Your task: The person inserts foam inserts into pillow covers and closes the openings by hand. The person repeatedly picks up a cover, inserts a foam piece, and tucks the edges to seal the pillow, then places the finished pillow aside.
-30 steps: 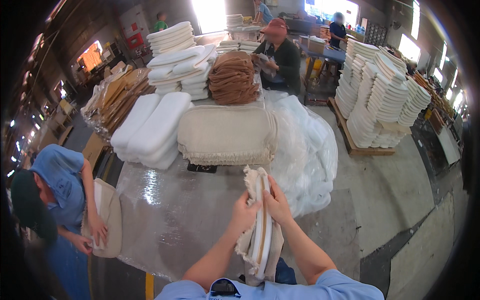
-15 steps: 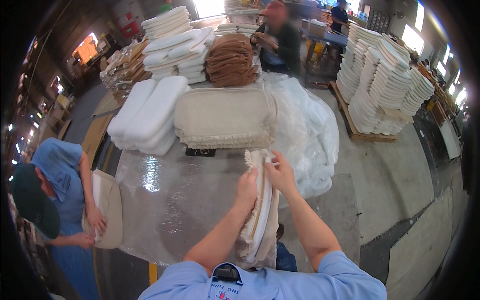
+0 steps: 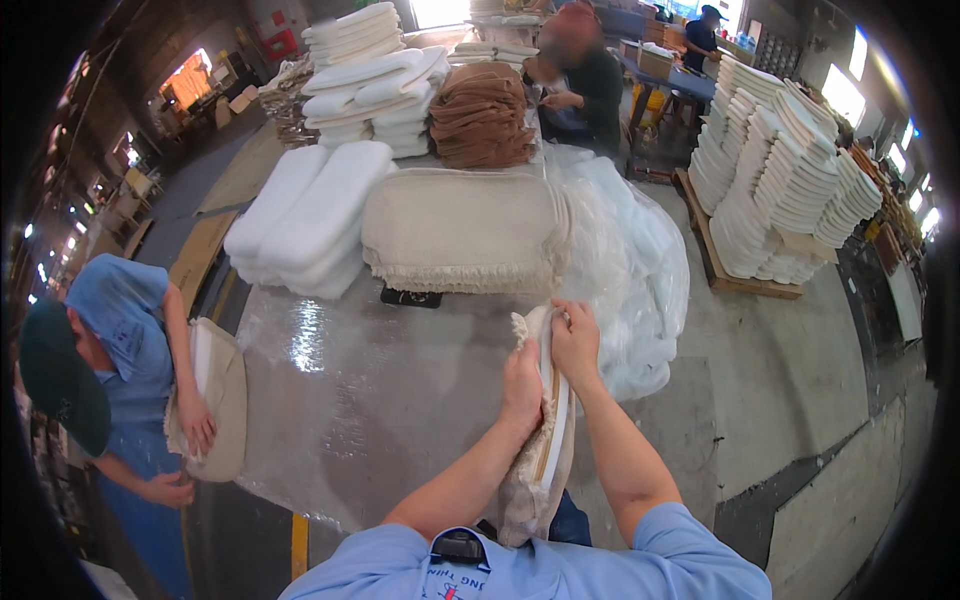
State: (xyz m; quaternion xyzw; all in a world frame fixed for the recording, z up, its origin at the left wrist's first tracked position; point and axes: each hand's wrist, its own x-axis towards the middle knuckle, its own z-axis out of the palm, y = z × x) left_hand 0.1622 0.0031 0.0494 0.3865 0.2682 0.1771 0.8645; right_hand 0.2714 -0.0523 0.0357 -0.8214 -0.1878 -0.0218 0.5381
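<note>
A beige fabric cushion cover stands on its narrow side at the table's right edge, its far end pointing away from me. A tan zipper strip runs lengthwise along its opening, and a strip of white padding shows beside it. My left hand is closed round the cover's left side, just below a frayed corner. At the far end my right hand pinches the cover's right edge, fingers bent and pressed together. The fingertips of both hands are partly hidden by the cloth.
A plastic-covered table carries stacked beige covers, white pads and folded brown fabric. Clear plastic wrapping bulges at its right. A co-worker handles another beige cushion at left. White pads stand on a pallet.
The cover's opening has narrowed, and less white padding shows. My hands have drawn closer together round it. At left, the co-worker's lower hand has moved off the cushion's near edge.
</note>
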